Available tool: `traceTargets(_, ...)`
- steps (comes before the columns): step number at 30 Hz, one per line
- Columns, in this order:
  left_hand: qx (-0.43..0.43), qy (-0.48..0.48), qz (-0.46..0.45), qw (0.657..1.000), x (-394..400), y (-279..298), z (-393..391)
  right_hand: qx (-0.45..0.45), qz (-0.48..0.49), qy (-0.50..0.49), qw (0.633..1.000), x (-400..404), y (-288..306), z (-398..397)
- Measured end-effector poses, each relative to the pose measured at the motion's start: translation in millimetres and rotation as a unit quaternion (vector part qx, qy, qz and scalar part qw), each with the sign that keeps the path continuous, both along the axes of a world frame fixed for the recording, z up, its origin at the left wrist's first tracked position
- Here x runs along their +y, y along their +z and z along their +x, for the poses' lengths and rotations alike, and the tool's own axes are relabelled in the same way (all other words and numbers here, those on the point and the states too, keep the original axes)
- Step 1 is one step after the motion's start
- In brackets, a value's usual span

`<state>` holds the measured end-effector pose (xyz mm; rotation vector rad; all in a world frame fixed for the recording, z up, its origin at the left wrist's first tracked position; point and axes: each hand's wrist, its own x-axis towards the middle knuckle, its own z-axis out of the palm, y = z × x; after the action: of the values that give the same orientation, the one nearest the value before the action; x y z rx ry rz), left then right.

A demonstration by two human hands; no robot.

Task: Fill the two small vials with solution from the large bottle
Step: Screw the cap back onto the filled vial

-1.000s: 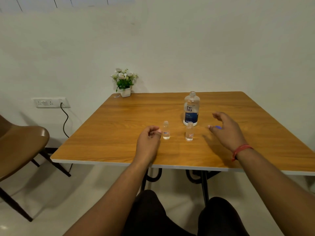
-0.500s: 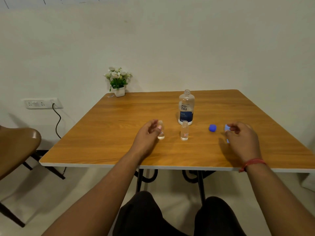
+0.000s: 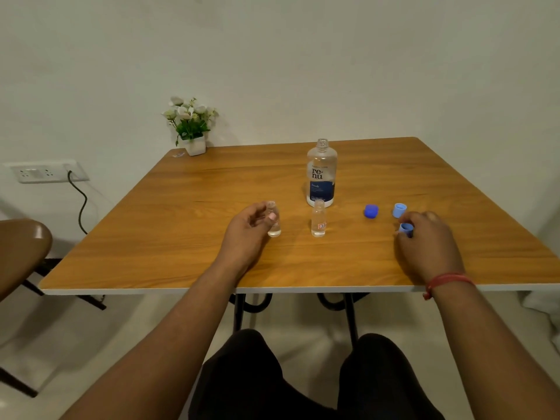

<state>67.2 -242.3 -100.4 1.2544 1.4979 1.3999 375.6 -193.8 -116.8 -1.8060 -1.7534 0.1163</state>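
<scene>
Nearest, two bare forearms over dark-clad knees, reaching onto the table (image 3: pixel 157 268); red band (image 3: pixel 445 281) around the right wrist.

On the table, left hand (image 3: pixel 245 234) curled around the left vial (image 3: pixel 273 221), thumb on its front, fingers behind, vial upright on the wood and uncapped, clear liquid low in it; just right of it, apart, the second vial (image 3: pixel 318 219), also upright and open, untouched, orange mark on its label.

Further right, right hand (image 3: pixel 428 244) resting on the table, fingertips pinching a pale blue cap (image 3: pixel 406 228); just beyond it a second pale blue cap (image 3: pixel 399 210), open side up, lying free; left of that, a dark blue cap (image 3: pixel 371 211), also free.

Behind the second vial, nearly touching in this view, the bottle (image 3: pixel 321 174), upright, neck open, blue and white label.

At the far left corner, a small plant (image 3: pixel 191 125) in a white pot; past the table's left edge, a brown chair (image 3: pixel 21 250) and a wall socket (image 3: pixel 39 172) with a black cord.
</scene>
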Motion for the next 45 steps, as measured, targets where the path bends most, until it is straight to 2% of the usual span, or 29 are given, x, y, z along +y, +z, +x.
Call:
traceTargets(4, -0.031, -0.006, -0.008, 0.999, -0.5, -0.2, -1.7, -0.005, 0.006, 0.005, 1.000, -2.1, 2.5, -2.9)
traceTargets(7, -0.055, -0.007, -0.019, 0.998, -1.4, 2.9, -2.6, 0.028, 0.008, 0.015, 0.999, -4.8, 8.2, -10.5)
traceTargets(12, -0.124, -0.019, -0.036, 0.991, -6.7, 11.9, -2.5, 0.086, -0.032, 0.092, 0.992, -14.9, 23.7, -26.8)
traceTargets(16, -0.200, -0.071, -0.043, 0.976, -18.8, 27.8, 6.3, 0.168, -0.016, 0.145, 0.975, -32.8, 49.3, -44.3)
traceTargets(19, -0.219, -0.114, -0.048, 0.968, -28.2, 44.6, 11.7, 0.227, 0.004, 0.178, 0.958, -42.3, 76.1, -57.8)
traceTargets(24, -0.246, -0.179, -0.025, 0.952, -44.7, 85.3, 17.5, 0.267, 0.029, 0.250, 0.930, -53.8, 133.0, -76.5)
traceTargets(27, -0.239, -0.211, -0.008, 0.948, -49.3, 109.1, 17.8, 0.218, 0.040, 0.295, 0.929, -57.0, 167.6, -85.2)
traceTargets(35, -0.210, -0.213, 0.030, 0.954, -43.9, 162.8, 20.5, 0.036, 0.084, 0.392, 0.916, -53.0, 250.0, -105.9)
traceTargets(45, -0.221, -0.225, 0.055, 0.947, -39.5, 200.0, 29.2, 0.014, 0.079, 0.433, 0.898, -49.4, 300.6, -105.6)
